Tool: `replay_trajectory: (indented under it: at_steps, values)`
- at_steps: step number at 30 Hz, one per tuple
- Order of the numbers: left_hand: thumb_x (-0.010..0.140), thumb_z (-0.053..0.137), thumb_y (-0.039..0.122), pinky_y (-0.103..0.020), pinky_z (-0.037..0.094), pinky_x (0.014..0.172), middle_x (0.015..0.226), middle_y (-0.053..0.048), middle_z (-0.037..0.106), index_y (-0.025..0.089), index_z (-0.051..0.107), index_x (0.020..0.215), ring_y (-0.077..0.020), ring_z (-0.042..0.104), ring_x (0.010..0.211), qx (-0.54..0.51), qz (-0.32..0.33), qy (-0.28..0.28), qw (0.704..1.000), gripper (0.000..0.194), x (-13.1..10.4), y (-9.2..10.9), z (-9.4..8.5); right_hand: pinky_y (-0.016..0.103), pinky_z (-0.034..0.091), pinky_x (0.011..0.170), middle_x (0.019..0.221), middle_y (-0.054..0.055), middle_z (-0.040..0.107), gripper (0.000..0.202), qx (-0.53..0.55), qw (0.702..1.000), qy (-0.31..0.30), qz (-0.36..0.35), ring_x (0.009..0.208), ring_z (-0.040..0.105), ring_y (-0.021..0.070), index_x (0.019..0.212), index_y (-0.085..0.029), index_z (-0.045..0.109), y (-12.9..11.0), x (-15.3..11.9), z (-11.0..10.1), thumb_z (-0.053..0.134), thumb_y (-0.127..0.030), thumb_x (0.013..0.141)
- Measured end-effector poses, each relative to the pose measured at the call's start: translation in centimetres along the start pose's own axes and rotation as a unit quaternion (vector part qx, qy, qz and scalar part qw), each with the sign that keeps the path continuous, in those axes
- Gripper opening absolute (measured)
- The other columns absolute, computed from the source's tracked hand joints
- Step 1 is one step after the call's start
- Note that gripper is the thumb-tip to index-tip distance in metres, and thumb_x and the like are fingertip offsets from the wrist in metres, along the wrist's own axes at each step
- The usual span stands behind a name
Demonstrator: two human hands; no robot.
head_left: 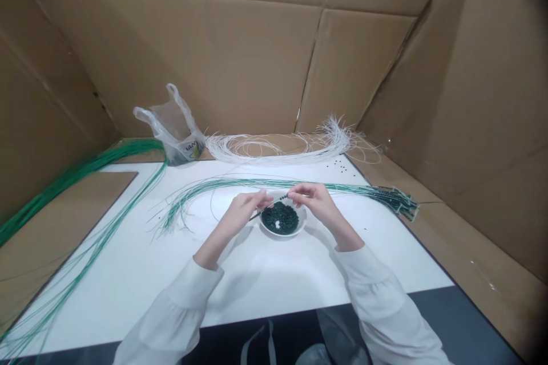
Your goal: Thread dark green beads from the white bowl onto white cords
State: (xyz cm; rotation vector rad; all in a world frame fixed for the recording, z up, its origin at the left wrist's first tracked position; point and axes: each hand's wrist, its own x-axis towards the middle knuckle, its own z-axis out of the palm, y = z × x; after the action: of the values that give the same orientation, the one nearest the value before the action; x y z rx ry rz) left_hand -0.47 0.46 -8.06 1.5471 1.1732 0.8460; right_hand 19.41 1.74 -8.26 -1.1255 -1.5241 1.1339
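Note:
A white bowl (pixel 300 227) of dark green beads (pixel 280 219) stands on the white table top. Over its left rim, my left hand (pixel 246 206) is closed in a pinch on a thin strand (pixel 279 199) with dark beads on it. My right hand (pixel 314 199) pinches the other end of this beaded strand above the bowl's right side. Between the two hands the strand runs slightly upward to the right. A small white spot shows among the beads. Behind the hands lies a bundle of green strands (pixel 226 183), its right end (pixel 391 201) thick with dark beads.
A plastic bag (pixel 180 137) stands at the back left beside a coil of white strands (pixel 257 151). Long green strands (pixel 85 174) hang over the left side. Several loose dark beads (pixel 340 167) lie at the back right. Cardboard walls (pixel 257 57) enclose the table.

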Motion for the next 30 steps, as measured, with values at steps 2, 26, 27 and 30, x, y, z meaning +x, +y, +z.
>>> replay_trajectory:
  at_steps: [2,26,27,30]
  values:
    - [0.081,0.034,0.052,-0.03,0.045,0.078,0.088,-0.01,0.07,0.011,0.066,0.093,-0.0193,0.062,0.087,-0.044,-0.037,-0.034,0.998,0.054,0.3,-0.1,-0.5,0.024,0.044,0.05,0.057,0.0,0.059,0.023,0.014,1.0,0.026,0.005,0.049,0.051,0.0102,0.064,-0.015,0.063,0.0,0.1,-0.3,0.069,-0.036,0.058]
    - [0.07,0.05,0.039,-0.025,0.039,0.061,0.069,-0.005,0.063,0.012,0.061,0.075,-0.0138,0.056,0.063,0.019,-0.108,-0.081,0.991,0.03,0.7,-1.3,-3.0,0.022,0.043,0.05,0.06,0.001,0.06,0.027,0.065,0.99,0.097,0.078,0.051,0.05,0.0088,0.063,-0.014,0.064,0.8,0.9,-2.2,0.074,-0.034,0.049]
    - [0.07,0.05,0.04,-0.024,0.039,0.06,0.069,-0.005,0.063,0.012,0.06,0.077,-0.0128,0.055,0.061,0.009,-0.114,-0.085,0.99,0.031,0.6,-1.1,-3.0,0.022,0.043,0.05,0.06,0.001,0.06,0.027,0.063,0.99,0.097,0.077,0.051,0.05,0.0089,0.062,-0.014,0.063,0.8,0.9,-2.2,0.074,-0.034,0.049]
    - [0.069,0.054,0.039,-0.022,0.037,0.056,0.069,-0.002,0.061,0.013,0.059,0.08,-0.0096,0.05,0.056,-0.016,-0.101,-0.105,0.989,0.028,0.3,-0.7,-3.0,0.023,0.044,0.05,0.06,0.002,0.06,0.026,0.055,0.991,0.094,0.074,0.051,0.05,0.0094,0.062,-0.014,0.064,0.7,0.9,-2.1,0.073,-0.035,0.049]
